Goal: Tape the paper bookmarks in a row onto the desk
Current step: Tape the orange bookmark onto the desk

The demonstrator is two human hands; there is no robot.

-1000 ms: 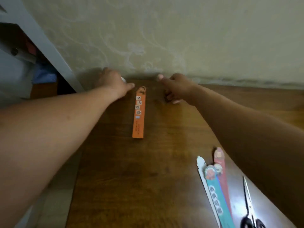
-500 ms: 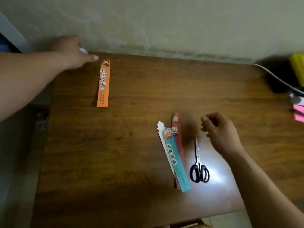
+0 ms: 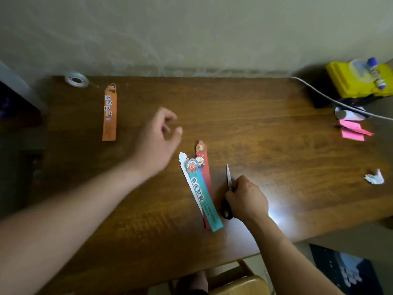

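While the right hand point(image 3: 246, 199) grips the scissors point(image 3: 228, 177) beside the stacked bookmarks point(image 3: 201, 188), lying front-to-back on the desk point(image 3: 265, 124), the empty, loosely curled left hand point(image 3: 158, 137) hovers nearer the far-left tape point(image 3: 76, 80).

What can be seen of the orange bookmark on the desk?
The orange bookmark is a long, narrow paper strip with a cartoon figure cut out at its top, four dark characters on white squares below and a small blue mark. It lies flat on the wooden desk, top toward the wall, close to the tape roll. Whether tape holds it down cannot be told.
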